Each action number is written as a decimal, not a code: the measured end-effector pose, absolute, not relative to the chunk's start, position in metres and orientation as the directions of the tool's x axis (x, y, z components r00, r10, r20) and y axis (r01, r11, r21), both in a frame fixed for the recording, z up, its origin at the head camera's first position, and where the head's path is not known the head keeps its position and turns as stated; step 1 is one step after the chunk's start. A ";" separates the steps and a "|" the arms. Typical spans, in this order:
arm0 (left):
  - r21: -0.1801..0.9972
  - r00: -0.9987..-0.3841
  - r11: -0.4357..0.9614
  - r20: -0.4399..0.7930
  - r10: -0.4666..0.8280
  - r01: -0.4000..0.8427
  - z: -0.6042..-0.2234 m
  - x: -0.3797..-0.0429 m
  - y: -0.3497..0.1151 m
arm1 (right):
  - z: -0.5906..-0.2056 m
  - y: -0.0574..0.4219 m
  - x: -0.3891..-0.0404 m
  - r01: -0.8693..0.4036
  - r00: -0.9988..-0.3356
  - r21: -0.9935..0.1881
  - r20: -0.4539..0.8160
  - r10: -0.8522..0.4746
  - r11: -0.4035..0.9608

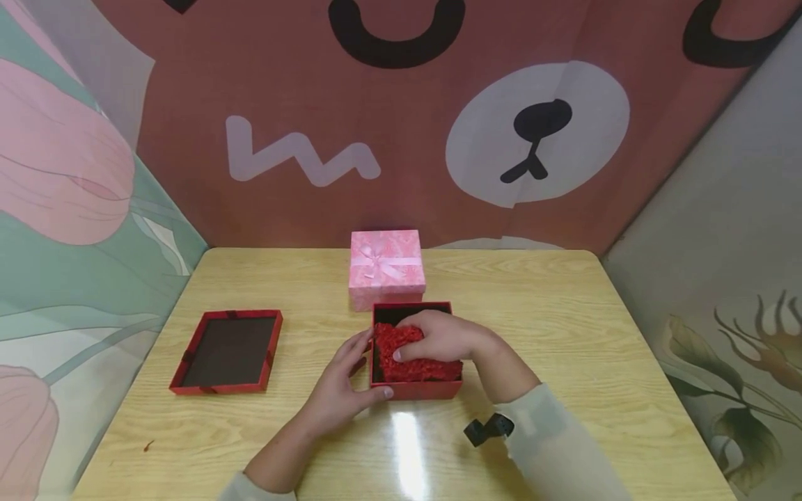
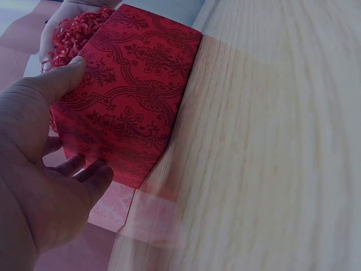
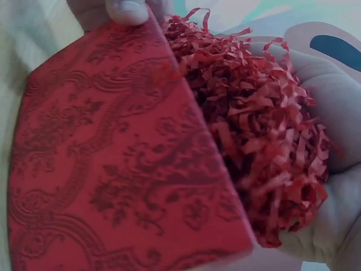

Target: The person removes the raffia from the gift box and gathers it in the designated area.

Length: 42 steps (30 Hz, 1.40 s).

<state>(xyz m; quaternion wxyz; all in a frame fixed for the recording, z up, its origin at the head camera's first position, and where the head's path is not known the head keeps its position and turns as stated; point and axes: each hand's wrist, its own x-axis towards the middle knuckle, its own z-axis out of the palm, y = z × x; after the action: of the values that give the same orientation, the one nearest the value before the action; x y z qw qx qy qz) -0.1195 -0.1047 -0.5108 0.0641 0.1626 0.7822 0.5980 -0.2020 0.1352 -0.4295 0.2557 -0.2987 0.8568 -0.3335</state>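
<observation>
A red patterned gift box (image 1: 415, 391) with a dark inside stands lidless on the table. Red shredded paper (image 1: 401, 341) bulges above its rim; in the right wrist view the crinkled strips (image 3: 265, 130) show up close. My right hand (image 1: 441, 335) grips this paper from above, thumb towards the left, some fingers hidden behind the clump. Around the box's near left corner, my left hand (image 1: 338, 383) holds it, thumb on the front wall and fingers along the left side. The left wrist view shows that thumb (image 2: 70, 76) against the patterned wall.
On the left of the table (image 1: 532, 292) lies the red box lid (image 1: 272, 355), its dark inside facing up. A pink box with a ribbon bow (image 1: 385, 268) stands just behind the red box. A small red scrap (image 1: 148, 446) lies at the front left.
</observation>
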 end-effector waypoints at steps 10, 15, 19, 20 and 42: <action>0.950 -0.936 0.234 0.125 0.328 0.209 -0.514 -0.120 -0.104 | -0.419 0.150 -0.205 -0.294 -0.696 -0.778 -0.224 -0.682 0.555; 0.949 -0.934 0.225 0.137 0.331 0.219 -0.515 -0.120 -0.104 | -0.415 0.158 -0.206 -0.287 -0.704 -0.796 -0.202 -0.681 0.532; 0.950 -0.935 0.227 0.134 0.329 0.215 -0.515 -0.121 -0.104 | -0.411 0.167 -0.205 -0.262 -0.701 -0.830 -0.186 -0.688 0.492; 0.950 -0.936 0.229 0.130 0.328 0.212 -0.515 -0.121 -0.104 | -0.410 0.169 -0.205 -0.254 -0.701 -0.837 -0.186 -0.688 0.485; 0.955 -0.938 0.242 0.085 0.335 0.173 -0.515 -0.120 -0.105 | -0.414 0.233 -0.202 -0.169 -0.783 -0.874 -0.161 -0.601 0.456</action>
<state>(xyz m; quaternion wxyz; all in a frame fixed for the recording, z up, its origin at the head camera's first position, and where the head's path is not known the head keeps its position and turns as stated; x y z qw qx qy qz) -0.1196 -0.1052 -0.5147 0.0683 0.1620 0.7850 0.5940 -0.2021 0.2325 -0.4135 0.2315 -0.2345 0.8211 -0.4661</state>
